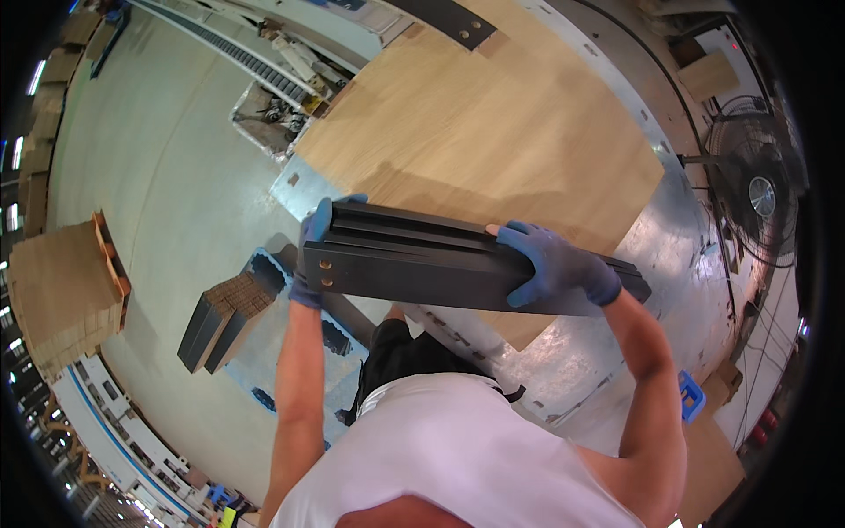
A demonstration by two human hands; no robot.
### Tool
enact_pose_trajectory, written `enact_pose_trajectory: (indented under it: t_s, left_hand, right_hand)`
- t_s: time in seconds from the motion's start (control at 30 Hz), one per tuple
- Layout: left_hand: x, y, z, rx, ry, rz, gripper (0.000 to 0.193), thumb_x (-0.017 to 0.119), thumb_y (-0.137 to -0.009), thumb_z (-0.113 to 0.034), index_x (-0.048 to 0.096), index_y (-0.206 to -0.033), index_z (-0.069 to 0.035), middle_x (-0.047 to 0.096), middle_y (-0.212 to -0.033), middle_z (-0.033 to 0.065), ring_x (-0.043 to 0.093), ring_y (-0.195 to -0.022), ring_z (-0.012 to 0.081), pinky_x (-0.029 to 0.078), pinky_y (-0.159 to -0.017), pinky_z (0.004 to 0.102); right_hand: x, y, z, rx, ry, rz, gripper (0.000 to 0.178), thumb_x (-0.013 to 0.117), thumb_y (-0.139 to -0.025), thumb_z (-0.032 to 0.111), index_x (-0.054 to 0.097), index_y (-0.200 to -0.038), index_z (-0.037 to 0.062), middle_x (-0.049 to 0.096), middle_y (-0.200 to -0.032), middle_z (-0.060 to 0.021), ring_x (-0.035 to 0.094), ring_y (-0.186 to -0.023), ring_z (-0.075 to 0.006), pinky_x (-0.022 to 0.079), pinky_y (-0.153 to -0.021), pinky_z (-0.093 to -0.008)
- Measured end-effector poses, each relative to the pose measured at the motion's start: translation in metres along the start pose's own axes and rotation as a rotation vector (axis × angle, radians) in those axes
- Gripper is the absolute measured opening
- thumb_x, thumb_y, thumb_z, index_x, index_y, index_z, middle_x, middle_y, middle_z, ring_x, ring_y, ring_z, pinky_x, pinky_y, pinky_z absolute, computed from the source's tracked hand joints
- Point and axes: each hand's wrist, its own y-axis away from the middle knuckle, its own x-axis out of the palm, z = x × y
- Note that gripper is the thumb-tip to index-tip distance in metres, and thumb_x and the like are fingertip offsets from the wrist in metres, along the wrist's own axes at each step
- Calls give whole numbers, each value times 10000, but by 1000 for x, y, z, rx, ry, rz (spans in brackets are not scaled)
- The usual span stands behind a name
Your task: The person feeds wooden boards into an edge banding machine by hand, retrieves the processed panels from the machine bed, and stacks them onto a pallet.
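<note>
Between my two gloved hands I hold a stack of long black boards [422, 275] in front of my body. My left hand [315, 251], in a blue glove, wraps round the left end of the stack. Farther right, my right hand [553, 264], also in a blue-grey glove, grips the stack from above with its thumb on the near face. Two small copper-coloured holes show near the left end of the front board. Beyond the stack lies a wood-grain sheet [493, 123] on a metal table.
Another black board [444, 22] with holes lies on the sheet's far edge. At left, more stacked boards [224, 317] rest on a blue stand [295, 374]. A pallet of cardboard [66, 290] stands on the floor farther left. A black fan [757, 189] is at the right.
</note>
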Motion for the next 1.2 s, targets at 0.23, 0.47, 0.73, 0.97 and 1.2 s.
enact_pose_trajectory:
  t_s: [0.23, 0.47, 0.73, 0.97, 1.2]
  left_hand:
    - [-20, -87, -27, 9, -463, 482, 456, 395, -1037, -261, 545, -1305, 76, 610, -1290, 147, 567, -1200, 216, 408, -1058, 331]
    - [-30, -83, 8, 128, -220, 246, 547, 353, -1029, -301, 395, -1409, 90, 460, -1440, 206, 440, -1346, 297, 307, -1149, 393]
    - [-1, -82, 4, 281, -397, 262, 622, 334, -1037, -420, 404, -1418, 67, 449, -1449, 195, 415, -1363, 272, 284, -1153, 388]
    - [17, -83, 15, 329, -437, 347, 618, 287, -1052, -400, 430, -1391, 96, 464, -1441, 179, 394, -1372, 242, 245, -1163, 347]
    - [30, -79, 22, 300, -398, 339, 636, 284, -1053, -414, 356, -1438, 88, 367, -1515, 177, 305, -1430, 251, 181, -1190, 357]
  right_hand:
    - [88, 15, -15, 91, 454, -659, 861, 834, -572, 329, 507, -1342, 126, 444, -1256, -238, 441, -1172, -425, 331, -1010, -602]
    - [114, 9, -11, 194, 481, -764, 799, 811, -635, 315, 507, -1347, 117, 412, -1302, -246, 425, -1199, -436, 311, -1028, -619]
    - [110, 14, -6, 235, 523, -661, 894, 838, -607, 361, 466, -1383, 120, 361, -1391, -277, 366, -1281, -481, 274, -1048, -650]
    - [109, 37, -14, 319, 539, -623, 988, 855, -565, 408, 432, -1411, 122, 343, -1414, -287, 341, -1301, -488, 262, -1057, -652]
    - [114, 58, -22, 363, 553, -613, 1014, 848, -563, 427, 412, -1423, 112, 337, -1422, -288, 339, -1305, -483, 250, -1074, -643]
